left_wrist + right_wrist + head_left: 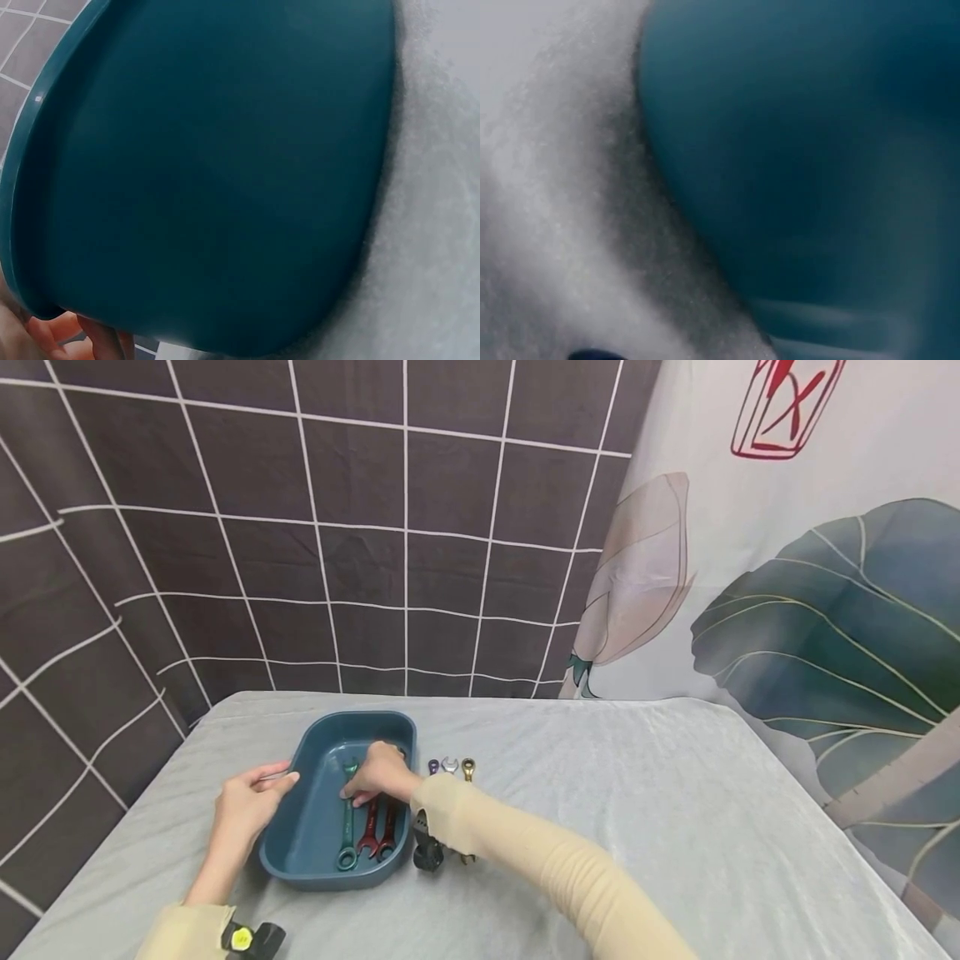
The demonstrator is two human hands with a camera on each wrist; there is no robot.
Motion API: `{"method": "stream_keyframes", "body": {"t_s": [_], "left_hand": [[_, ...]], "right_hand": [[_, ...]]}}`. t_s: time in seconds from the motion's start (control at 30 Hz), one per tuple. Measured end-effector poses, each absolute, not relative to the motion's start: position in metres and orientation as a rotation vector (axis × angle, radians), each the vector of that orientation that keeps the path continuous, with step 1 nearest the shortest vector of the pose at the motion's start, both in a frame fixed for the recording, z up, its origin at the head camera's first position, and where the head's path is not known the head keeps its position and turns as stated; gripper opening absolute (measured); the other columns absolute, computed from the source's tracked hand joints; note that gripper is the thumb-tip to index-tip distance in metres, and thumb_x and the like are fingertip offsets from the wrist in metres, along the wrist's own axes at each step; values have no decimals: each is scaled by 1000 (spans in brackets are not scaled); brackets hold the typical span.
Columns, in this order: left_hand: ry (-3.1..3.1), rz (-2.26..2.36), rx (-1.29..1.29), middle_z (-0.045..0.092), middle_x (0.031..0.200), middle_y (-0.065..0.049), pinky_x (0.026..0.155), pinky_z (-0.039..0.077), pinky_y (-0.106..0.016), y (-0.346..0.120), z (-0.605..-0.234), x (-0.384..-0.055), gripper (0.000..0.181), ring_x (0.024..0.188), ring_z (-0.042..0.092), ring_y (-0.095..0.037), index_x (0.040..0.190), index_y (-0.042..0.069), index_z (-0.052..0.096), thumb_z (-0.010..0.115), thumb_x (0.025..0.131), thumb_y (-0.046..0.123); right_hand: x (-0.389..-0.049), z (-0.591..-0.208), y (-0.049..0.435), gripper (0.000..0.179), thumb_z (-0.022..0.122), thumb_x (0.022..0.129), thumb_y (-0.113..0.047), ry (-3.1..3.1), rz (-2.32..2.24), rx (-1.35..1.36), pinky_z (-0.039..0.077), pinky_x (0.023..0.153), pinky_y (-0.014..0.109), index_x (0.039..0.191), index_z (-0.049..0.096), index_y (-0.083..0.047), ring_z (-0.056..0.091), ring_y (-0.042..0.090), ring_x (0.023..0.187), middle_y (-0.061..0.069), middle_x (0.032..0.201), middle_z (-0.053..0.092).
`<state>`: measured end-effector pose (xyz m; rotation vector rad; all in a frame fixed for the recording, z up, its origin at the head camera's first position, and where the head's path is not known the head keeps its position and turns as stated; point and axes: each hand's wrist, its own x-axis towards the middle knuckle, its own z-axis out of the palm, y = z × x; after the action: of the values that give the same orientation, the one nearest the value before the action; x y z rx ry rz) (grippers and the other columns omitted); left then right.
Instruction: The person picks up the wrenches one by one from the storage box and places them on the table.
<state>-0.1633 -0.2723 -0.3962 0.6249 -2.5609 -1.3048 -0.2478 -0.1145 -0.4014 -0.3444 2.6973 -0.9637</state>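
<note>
Left hand (246, 800) pinches the rim of the blue tray (322, 882)! Right hand (381, 771) is inside, at the green wrench (347, 831); gripping or not, I can't tell. Red wrenches (369, 828) lie alongside.

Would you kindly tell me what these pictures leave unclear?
Head: parts of the red wrenches, under the right hand.
Head: middles of the loose wrenches beside the tray, behind the right sleeve.
Left wrist: the tray's contents, behind its wall.
Right wrist: dark object, cut by bottom edge.
</note>
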Motion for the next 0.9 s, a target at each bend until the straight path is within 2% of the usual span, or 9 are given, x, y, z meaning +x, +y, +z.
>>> {"method": "stream_keyframes", "body": {"t_s": [0.1,0.23,0.3,0.37,0.7,0.9], "left_hand": [[-2563,-1303,629,72,102,-19,62,43,-20,-272,-396,-164,41,69,54,6,119,-3,65,67,88,25],[-2567,-1307,642,71,106,-21,62,43,-21,-271,-396,-164,41,82,68,-18,119,-3,64,67,89,25],[-2569,-1315,648,70,107,-22,63,43,-22,-270,-396,-164,42,93,68,-30,120,-3,64,66,89,26],[-2570,-1319,651,70,107,-22,63,43,-22,-270,-397,-165,42,99,65,-35,120,-3,64,66,89,27],[-2580,-1311,632,71,104,-21,63,43,-22,-270,-395,-164,42,91,67,-27,120,-3,64,66,89,26],[-2593,-1296,619,73,101,-19,65,43,-23,-271,-394,-163,43,75,60,-3,120,-2,64,66,89,28]], "right_hand": [[-247,-404,-115,26,89,65,-15,2625,-1087,-323,33,111,34,70,69,1,66,13,49,9,54,67],[-245,-405,-115,24,86,68,-15,2592,-1146,-379,27,114,35,61,67,-2,61,10,39,7,49,65],[-245,-405,-114,25,86,69,-17,2612,-1126,-424,27,114,36,59,67,-4,60,8,38,6,48,64],[-245,-405,-114,26,86,70,-19,2639,-1091,-465,28,113,38,59,67,-5,60,8,38,6,48,64],[-247,-403,-116,26,84,71,-19,2678,-999,-465,31,109,36,58,67,-4,60,8,39,6,50,65],[-246,-404,-119,31,84,71,-19,2645,-1005,-340,32,110,31,57,64,-2,63,12,43,9,51,66]]}}
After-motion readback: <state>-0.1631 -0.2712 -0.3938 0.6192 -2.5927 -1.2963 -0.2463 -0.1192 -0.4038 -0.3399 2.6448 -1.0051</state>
